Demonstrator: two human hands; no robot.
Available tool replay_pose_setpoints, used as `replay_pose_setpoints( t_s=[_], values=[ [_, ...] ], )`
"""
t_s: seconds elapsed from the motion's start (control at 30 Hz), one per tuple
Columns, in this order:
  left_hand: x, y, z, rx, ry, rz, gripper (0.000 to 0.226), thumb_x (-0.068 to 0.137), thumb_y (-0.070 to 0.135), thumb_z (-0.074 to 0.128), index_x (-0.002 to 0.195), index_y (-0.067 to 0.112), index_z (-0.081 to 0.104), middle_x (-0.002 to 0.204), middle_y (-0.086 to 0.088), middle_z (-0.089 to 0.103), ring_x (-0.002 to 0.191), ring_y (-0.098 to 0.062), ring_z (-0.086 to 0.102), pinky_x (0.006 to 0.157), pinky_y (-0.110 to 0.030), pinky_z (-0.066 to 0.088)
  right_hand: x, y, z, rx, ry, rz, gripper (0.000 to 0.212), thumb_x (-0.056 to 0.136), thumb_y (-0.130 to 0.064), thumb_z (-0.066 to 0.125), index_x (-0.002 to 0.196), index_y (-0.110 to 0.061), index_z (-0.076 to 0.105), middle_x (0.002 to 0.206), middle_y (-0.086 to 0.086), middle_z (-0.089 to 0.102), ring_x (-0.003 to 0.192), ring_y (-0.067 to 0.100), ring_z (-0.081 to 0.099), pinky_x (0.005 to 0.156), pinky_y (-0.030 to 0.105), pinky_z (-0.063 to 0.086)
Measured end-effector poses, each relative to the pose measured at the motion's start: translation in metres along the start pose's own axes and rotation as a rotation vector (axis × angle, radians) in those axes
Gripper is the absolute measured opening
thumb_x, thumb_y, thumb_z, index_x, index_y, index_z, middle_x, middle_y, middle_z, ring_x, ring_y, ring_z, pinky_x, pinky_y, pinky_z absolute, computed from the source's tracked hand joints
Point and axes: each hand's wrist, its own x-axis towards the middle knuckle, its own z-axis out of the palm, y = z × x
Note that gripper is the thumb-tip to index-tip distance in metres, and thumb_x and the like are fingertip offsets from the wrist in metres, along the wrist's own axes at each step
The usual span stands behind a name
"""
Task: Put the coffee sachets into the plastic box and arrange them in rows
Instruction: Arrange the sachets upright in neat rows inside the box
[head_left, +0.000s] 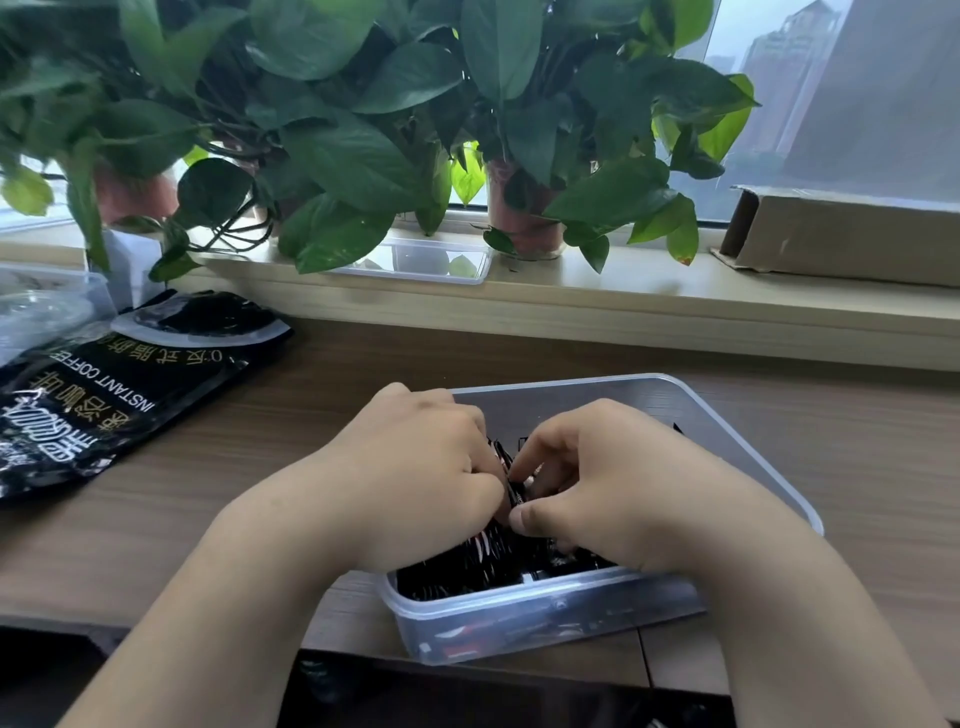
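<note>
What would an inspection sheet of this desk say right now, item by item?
Surface: wooden table, box near its front edge.
Job's things: clear plastic box holding black coffee sachets, massed at its near end; far end looks bare.
Clutter: black instant coffee bag lying at left; clear container beyond it.
Grippers: left hand and right hand both inside the box, fingers curled on sachets.
Cables: nothing seen.
Surroundings: windowsill with potted plants, a clear tray and a cardboard box.
</note>
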Motion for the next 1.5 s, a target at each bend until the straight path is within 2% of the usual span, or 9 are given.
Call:
replay_pose_setpoints(
  t_s=[0.17,0.27,0.5,0.67,0.83,1.03,1.17,1.33,1.5],
  values=[
    [-0.004,-0.006,0.003,-0.335,0.136,0.038,0.04,0.07,0.028,0.038,0.078,0.039,0.076,0.095,0.023,0.063,0.101,0.0,0.052,0.099,-0.036,0.037,0.002,0.001,0.004,-0.02,0.031,0.061,0.029,0.066,-0.035,0.083,0.09,-0.028,0.067,0.091,-0.005,0.072,0.077,0.016,0.07,0.077,0.037,0.061],
    [-0.008,-0.01,0.004,-0.488,0.134,0.045,0.036,0.063,0.023,0.042,0.077,0.032,0.074,0.084,0.009,0.074,0.083,-0.014,0.067,0.079,-0.039,0.052,0.0,0.001,0.003,-0.008,0.01,0.058,0.019,0.076,-0.04,0.079,0.082,-0.024,0.071,0.076,-0.002,0.075,0.067,0.013,0.072,0.075,0.035,0.061],
    [-0.009,-0.006,0.001,-0.349,0.08,0.07,0.044,0.066,0.026,0.042,0.087,0.042,0.077,0.086,0.024,0.071,0.087,-0.001,0.065,0.082,-0.03,0.051,0.0,0.005,0.004,0.082,-0.018,0.084,0.009,0.085,-0.028,0.074,0.081,-0.02,0.071,0.064,0.0,0.075,0.056,0.007,0.072,0.059,0.025,0.055],
    [-0.009,-0.005,-0.001,-0.281,0.093,0.099,0.046,0.066,0.028,0.043,0.096,0.039,0.077,0.113,0.027,0.067,0.108,0.002,0.059,0.099,-0.031,0.043,0.0,0.007,0.003,0.089,-0.014,0.054,0.008,0.086,-0.028,0.073,0.081,-0.023,0.076,0.062,-0.003,0.074,0.053,0.004,0.07,0.056,0.019,0.051],
    [-0.009,-0.009,-0.001,-0.208,0.028,0.071,0.048,0.068,0.036,0.04,0.105,0.045,0.069,0.101,0.01,0.071,0.102,-0.006,0.06,0.098,-0.033,0.042,-0.002,0.004,-0.001,0.013,0.035,0.035,0.01,0.085,-0.032,0.073,0.078,-0.035,0.08,0.04,-0.014,0.054,0.041,-0.001,0.048,0.044,0.014,0.035],
    [-0.008,-0.007,-0.002,-0.224,0.032,0.082,0.046,0.067,0.034,0.042,0.1,0.039,0.074,0.125,0.031,0.063,0.121,0.01,0.047,0.106,-0.021,0.029,-0.005,-0.002,0.0,-0.042,0.001,0.06,0.03,0.068,-0.053,0.08,0.069,-0.023,0.078,0.054,-0.005,0.061,0.052,0.011,0.054,0.049,0.021,0.04],
    [-0.008,-0.008,-0.001,-0.196,0.038,0.079,0.047,0.07,0.033,0.039,0.102,0.039,0.073,0.117,0.028,0.062,0.114,0.005,0.052,0.106,-0.025,0.031,-0.003,-0.002,0.0,-0.084,0.026,0.077,0.012,0.073,-0.035,0.074,0.073,-0.024,0.078,0.067,-0.001,0.071,0.067,0.016,0.068,0.054,0.023,0.052],
    [-0.007,-0.009,0.001,-0.198,0.04,0.075,0.048,0.069,0.032,0.039,0.101,0.035,0.075,0.115,0.027,0.066,0.109,0.002,0.058,0.103,-0.029,0.04,-0.002,-0.001,0.001,-0.135,0.101,0.1,0.013,0.077,-0.018,0.068,0.08,-0.025,0.079,0.076,-0.001,0.073,0.071,0.017,0.068,0.047,0.016,0.042],
    [-0.008,-0.011,0.003,-0.332,0.09,0.025,0.054,0.063,0.03,0.038,0.104,0.035,0.072,0.107,0.02,0.073,0.105,-0.003,0.064,0.094,-0.033,0.05,0.002,0.004,0.003,-0.062,0.032,0.043,0.003,0.082,-0.027,0.075,0.081,-0.027,0.078,0.077,-0.002,0.075,0.069,0.014,0.068,0.057,0.019,0.049]
  ],
)
